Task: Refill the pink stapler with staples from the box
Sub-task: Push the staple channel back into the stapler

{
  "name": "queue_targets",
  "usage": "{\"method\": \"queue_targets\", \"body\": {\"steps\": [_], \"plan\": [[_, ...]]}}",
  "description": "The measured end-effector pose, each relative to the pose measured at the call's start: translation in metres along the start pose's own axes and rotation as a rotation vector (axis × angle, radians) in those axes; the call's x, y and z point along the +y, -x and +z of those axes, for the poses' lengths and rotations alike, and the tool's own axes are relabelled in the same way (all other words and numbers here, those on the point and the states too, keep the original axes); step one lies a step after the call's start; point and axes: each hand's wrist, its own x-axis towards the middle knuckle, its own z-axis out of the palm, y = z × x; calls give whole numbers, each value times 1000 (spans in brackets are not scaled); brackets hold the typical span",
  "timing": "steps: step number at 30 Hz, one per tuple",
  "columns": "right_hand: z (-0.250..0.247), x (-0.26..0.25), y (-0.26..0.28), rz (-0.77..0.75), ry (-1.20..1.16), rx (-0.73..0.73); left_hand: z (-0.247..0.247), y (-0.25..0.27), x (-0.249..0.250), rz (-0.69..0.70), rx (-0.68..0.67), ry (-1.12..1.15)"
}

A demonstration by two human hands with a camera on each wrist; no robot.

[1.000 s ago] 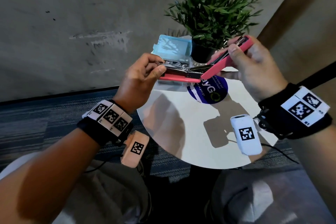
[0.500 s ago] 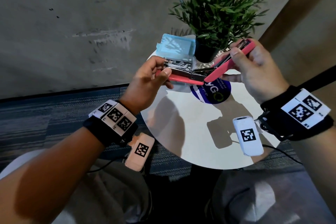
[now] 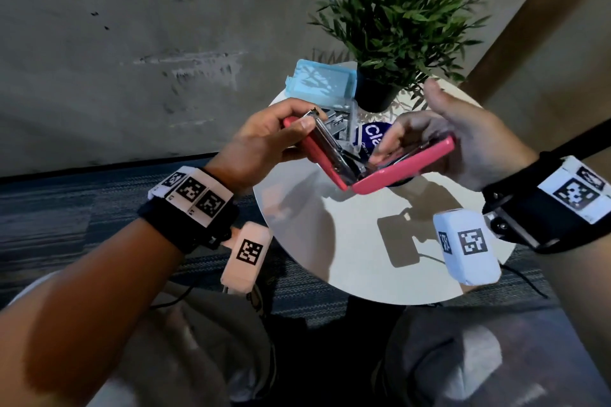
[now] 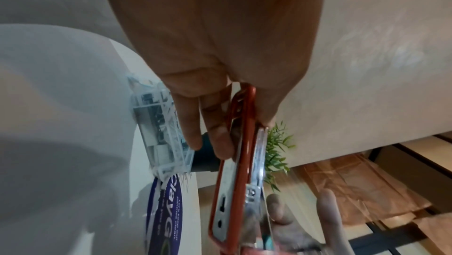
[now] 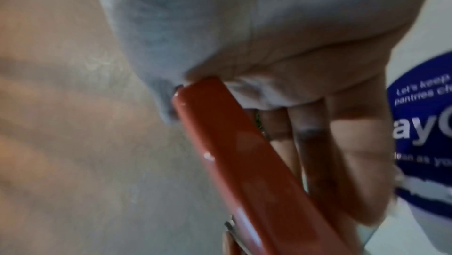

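Holding pink stapler [image 3: 370, 168] hinged wide in V above round white table [image 3: 347, 258]: left hand [image 3: 261, 145] pinches base with metal staple channel, thumb on top; right hand [image 3: 463, 142] cradles glossy pink lid (thumb raised, fingers underneath). Clear blue plastic staple box [image 3: 322, 82] open on table behind, beside potted plant [image 3: 396, 26].

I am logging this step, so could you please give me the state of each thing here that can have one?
pink stapler: hinged open in a V, held above the table.
staple box: lid up, on the table.
left hand: grips the stapler's base half.
right hand: holds the stapler's top half.
potted plant: upright beside the box.
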Motion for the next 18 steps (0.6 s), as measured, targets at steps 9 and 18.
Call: {"method": "queue_targets", "body": {"steps": [9, 18], "plan": [[57, 21, -12, 124, 154, -107, 26, 6, -4, 64, -45, -246], [85, 37, -18, -50, 299, 56, 29, 4, -13, 182, 119, -554]]}}
